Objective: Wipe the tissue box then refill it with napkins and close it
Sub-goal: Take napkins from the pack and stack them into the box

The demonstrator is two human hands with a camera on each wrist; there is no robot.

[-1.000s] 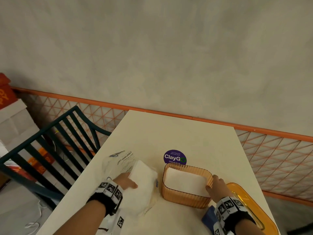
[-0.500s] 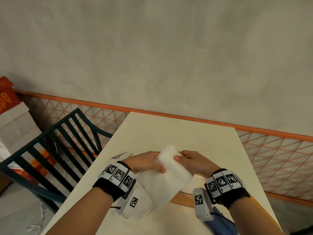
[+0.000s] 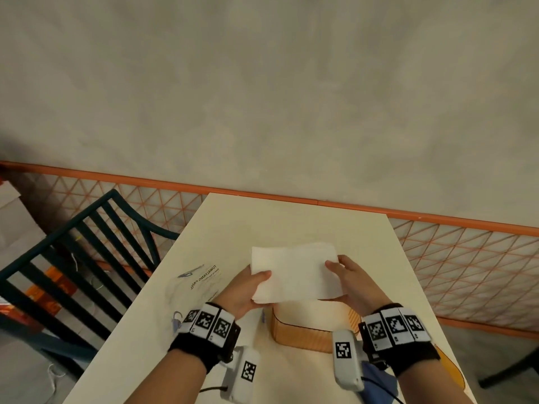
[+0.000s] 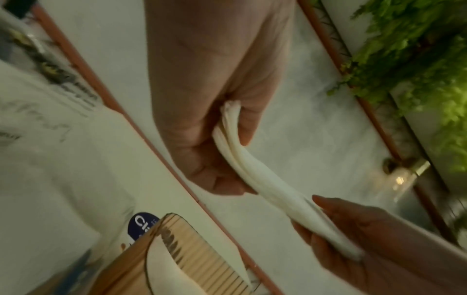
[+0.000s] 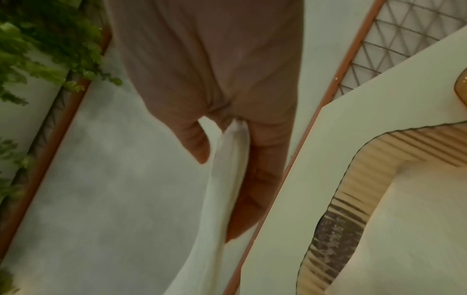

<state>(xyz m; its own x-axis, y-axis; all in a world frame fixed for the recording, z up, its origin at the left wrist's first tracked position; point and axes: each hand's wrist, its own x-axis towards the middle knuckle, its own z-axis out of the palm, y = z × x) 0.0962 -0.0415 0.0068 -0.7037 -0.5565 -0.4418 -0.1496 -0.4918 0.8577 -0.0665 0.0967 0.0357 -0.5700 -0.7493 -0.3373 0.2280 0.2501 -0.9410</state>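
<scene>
White paper: a stack of napkins (image 3: 294, 271) is held in the air between both hands, well above the bench (image 3: 262, 223).
Left grip: the left hand (image 3: 242, 290) pinches the stack's left edge, thumb on top and fingers beneath; in the left wrist view the layered edge (image 4: 242, 157) curves out from between thumb and fingers.
Right grip: the right hand (image 3: 354, 282) holds the stack's right edge, thumb on top, fingers under; the right wrist view shows the napkins (image 5: 222, 179) pressed between thumb and fingers.
Tissue box: the ribbed orange tissue box (image 3: 303, 330) stands open on the bench, below and just nearer the person than the two grips, with white napkins already lying inside (image 5: 417, 229).
Lid: an orange lid (image 3: 455, 371) lies on the bench behind the right wrist, mostly hidden.
Left of the left grip: a clear printed plastic wrapper (image 3: 198, 281) lies flat on the bench.
Under the right wrist: a blue cloth (image 3: 379, 380), partly hidden.
Beyond the bench's left side: a dark green chair (image 3: 87, 237).
</scene>
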